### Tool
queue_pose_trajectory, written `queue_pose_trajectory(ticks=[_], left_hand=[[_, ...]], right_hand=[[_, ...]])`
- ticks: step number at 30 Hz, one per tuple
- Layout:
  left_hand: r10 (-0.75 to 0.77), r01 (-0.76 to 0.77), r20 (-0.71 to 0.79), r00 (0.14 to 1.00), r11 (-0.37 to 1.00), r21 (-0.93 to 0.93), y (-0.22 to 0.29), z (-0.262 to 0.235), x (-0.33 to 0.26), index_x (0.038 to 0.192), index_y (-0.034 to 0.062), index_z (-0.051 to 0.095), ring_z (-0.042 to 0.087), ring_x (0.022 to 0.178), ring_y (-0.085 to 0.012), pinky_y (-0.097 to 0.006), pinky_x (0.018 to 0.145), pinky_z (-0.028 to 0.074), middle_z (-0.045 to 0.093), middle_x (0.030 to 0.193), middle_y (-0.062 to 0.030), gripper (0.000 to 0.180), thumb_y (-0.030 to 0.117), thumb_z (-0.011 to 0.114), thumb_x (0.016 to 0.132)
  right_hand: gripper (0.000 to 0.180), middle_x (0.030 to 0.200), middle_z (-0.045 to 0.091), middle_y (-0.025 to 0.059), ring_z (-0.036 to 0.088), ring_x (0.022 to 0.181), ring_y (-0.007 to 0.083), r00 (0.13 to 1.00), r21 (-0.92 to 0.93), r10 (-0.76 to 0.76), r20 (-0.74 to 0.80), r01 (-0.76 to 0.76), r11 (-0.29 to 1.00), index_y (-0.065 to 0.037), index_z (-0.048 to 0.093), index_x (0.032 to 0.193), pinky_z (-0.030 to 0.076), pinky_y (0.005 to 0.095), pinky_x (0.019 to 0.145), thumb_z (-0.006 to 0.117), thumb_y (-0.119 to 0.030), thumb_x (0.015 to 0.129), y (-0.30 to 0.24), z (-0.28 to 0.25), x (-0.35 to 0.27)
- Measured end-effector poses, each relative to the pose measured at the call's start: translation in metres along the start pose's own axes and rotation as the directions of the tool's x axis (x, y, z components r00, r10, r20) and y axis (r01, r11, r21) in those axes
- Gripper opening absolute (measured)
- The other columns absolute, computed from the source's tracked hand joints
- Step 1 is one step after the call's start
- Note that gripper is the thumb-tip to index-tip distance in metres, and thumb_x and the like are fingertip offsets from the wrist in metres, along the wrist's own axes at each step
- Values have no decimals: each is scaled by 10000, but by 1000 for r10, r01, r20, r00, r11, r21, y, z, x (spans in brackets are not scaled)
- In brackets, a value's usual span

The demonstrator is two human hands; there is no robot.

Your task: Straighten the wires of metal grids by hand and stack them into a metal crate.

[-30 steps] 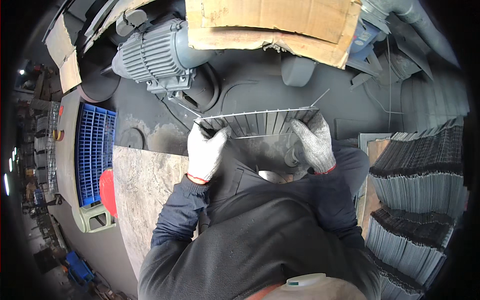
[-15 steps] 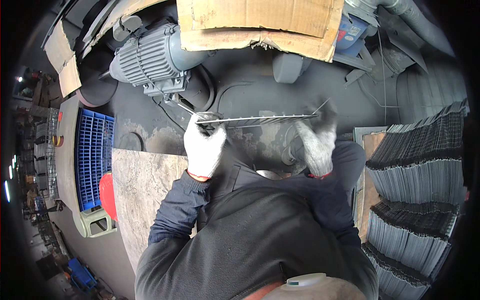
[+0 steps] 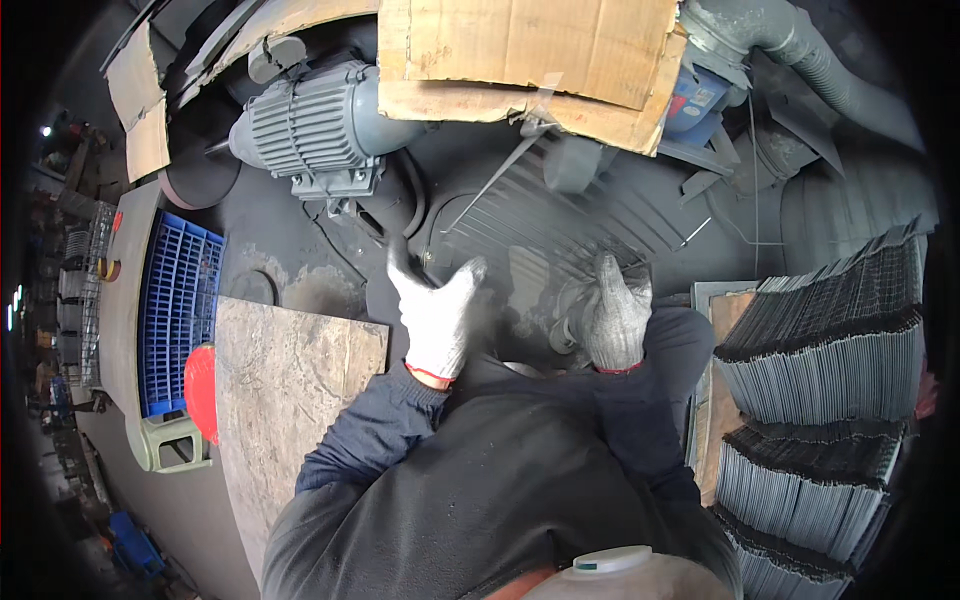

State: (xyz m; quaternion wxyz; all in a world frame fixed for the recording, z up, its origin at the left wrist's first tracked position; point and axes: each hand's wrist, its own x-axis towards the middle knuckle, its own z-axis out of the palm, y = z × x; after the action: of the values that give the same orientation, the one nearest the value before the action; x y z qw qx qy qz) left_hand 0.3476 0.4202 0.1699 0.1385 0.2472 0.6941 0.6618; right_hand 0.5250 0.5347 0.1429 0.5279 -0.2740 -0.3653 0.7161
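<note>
A thin dark metal grate with parallel bars, blurred by motion, slants in front of me below the cardboard. My right hand, in a white knit glove with dark smudges, grips its near right edge with the thumb on top; the other fingers are partly hidden. To the left, my left hand, gloved too, is open with thumb and fingers spread. It holds nothing and is apart from the grate.
Stacked grates stand in rows at right. A grey motor is ahead left, under cardboard. At left are a wooden board, a blue plastic crate, a red round seat and a green stool.
Both hands held the grate nearly edge-on before. The left hand has let go, and the grate has turned so its barred face shows, farther from me on the right hand's side.
</note>
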Motion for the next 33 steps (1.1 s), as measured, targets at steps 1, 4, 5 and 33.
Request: queue_pose_trajectory(ticks=[1, 4, 5, 33], left_hand=[[-148, 157, 70, 986, 979, -131, -17, 0, -2, 1679, -2, 266, 426, 1532, -345, -450, 1260, 380, 406, 1657, -246, 1006, 108, 871, 883], [-248, 302, 179, 952, 853, -426, -18, 13, -9, 1661, -11, 295, 521, 1462, -302, -408, 1203, 450, 517, 1575, -219, 893, 80, 816, 941], [-255, 337, 228, 940, 807, -485, -14, 16, -5, 1642, -10, 333, 576, 1390, -278, -395, 1161, 481, 573, 1506, -196, 825, 84, 792, 964], [-62, 225, 364, 929, 877, -425, -101, 45, 29, 1056, 60, 570, 572, 776, -81, -265, 746, 533, 603, 905, -3, 223, -31, 750, 963]], right_hand=[[233, 1217, 766, 188, 759, 1095, 292, 1000, -2, -4, 6, 4, 1000, 11, 680, 1302, 605, 412, 1005, 658, -31, 1074, -1, 4, -2], [268, 1296, 720, 275, 720, 1217, 382, 944, 176, 313, -104, -292, 940, 19, 629, 1344, 602, 510, 1062, 623, -113, 1111, 1, 7, -12], [289, 1348, 683, 305, 685, 1270, 420, 970, 125, 243, 28, -245, 961, 20, 602, 1367, 587, 546, 1083, 605, -130, 1120, 7, -2, -14], [217, 1108, 762, 61, 701, 974, 135, 983, -454, 181, 29, -148, 879, -2, 706, 1228, 572, 302, 894, 726, -2, 1011, -1, -82, 60]])
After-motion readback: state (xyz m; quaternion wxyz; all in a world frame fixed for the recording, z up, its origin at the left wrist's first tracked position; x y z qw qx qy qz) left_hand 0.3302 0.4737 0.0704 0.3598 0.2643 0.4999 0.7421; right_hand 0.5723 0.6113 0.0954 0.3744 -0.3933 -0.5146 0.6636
